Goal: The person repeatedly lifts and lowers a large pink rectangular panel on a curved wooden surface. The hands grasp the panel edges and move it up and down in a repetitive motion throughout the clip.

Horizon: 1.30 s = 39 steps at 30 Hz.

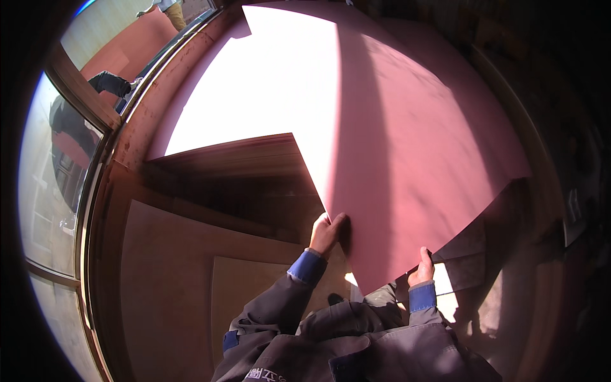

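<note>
I hold a large, thin pinkish-red sheet (414, 159) by its near corner, which points toward my body. My left hand (326, 234) is closed on its left edge, thumb on top. My right hand (422, 270) grips the near right edge, thumb up and fingers hidden underneath. The sheet lies at an angle over a stack of similar sheets (254, 148), whose layered front edge shows at the left. Strong sunlight whitens the left part, so the border between the held sheet and the stack is washed out there.
Broad flat boards (162, 267) stand low at the left, with a smaller pale board (245, 299) before them. A framed window (83, 153) runs along the left side. Beyond it show other people's limbs and another pinkish sheet (137, 41). The right side is deep in shadow.
</note>
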### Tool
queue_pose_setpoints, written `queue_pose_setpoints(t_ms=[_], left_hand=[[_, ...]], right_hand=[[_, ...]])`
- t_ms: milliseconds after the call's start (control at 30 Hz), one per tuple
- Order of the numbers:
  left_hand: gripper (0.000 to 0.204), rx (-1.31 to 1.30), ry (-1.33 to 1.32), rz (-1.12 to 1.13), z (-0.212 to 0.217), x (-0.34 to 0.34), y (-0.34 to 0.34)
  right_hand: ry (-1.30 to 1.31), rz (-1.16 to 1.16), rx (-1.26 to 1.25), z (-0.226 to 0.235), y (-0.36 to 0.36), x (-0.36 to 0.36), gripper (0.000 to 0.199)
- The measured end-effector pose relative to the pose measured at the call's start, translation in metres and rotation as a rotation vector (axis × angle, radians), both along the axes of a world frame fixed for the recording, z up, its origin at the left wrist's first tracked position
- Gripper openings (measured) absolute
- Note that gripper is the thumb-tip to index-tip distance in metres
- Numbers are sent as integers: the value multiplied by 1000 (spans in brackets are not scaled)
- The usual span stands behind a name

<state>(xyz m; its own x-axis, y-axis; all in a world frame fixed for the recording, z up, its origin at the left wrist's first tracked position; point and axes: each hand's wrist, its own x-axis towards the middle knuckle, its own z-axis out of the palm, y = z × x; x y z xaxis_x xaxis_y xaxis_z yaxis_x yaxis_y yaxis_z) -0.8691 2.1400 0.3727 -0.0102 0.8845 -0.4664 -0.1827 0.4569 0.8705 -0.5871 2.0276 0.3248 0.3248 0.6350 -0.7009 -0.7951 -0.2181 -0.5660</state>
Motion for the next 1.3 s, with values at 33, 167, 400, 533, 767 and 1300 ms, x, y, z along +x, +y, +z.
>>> queue_pose_setpoints(t_ms=[33,167,400,533,767,1300], left_hand=[[24,140,132,-14,22,65,-49],[11,150,30,125,10,139,-114],[21,-1,349,187,55,92,-105],[29,-179,713,315,28,6,-94],[77,-140,1750,419,32,197,-25],[66,-265,1020,903,-19,269,68]], right_hand=[[69,9,128,3,-31,39,36],[290,45,185,20,-59,104,27],[106,1104,294,123,-92,206,25],[-753,638,490,131,-17,455,26],[-1573,516,-448,-28,215,934,66],[-1515,1039,-230,-30,221,866,58]])
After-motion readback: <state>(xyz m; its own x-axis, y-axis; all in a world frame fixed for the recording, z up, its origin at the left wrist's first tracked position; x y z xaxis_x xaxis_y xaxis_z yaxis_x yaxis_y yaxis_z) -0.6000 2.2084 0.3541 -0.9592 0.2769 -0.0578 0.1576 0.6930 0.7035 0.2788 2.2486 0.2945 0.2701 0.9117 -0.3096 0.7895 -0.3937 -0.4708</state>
